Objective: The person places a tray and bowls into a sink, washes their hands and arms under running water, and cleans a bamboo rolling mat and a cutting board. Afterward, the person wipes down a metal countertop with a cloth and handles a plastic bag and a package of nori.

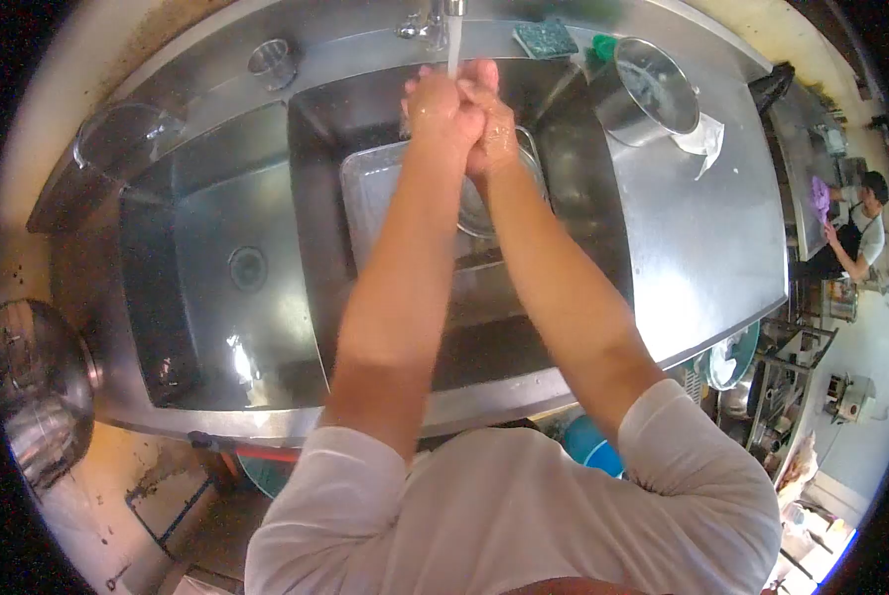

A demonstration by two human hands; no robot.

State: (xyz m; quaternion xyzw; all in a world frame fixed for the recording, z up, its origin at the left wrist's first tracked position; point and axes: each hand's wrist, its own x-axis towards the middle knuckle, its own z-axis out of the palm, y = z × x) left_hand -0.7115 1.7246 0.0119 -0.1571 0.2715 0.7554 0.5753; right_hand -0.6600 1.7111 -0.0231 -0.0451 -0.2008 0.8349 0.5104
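Under the running tap point(454, 8), my left hand point(435, 107) and my right hand point(492, 114) are pressed together, wet, with fingers curled against each other. Water falls straight onto them. Whatever lies between the palms, if anything, is hidden. Below them, in the right-hand sink basin point(583, 188), sits a rectangular clear tray point(365, 198). A round metal bowl or lid point(476, 213) shows partly behind my right wrist, next to the tray.
The left basin point(246, 337) has a round drain. A glass point(272, 64) and a clear bowl point(117, 139) stand on the left ledge. A green scouring pad point(546, 40) and a steel pot point(643, 99) are at right. Another person point(861, 228) handles a purple cloth point(820, 198) farther off.
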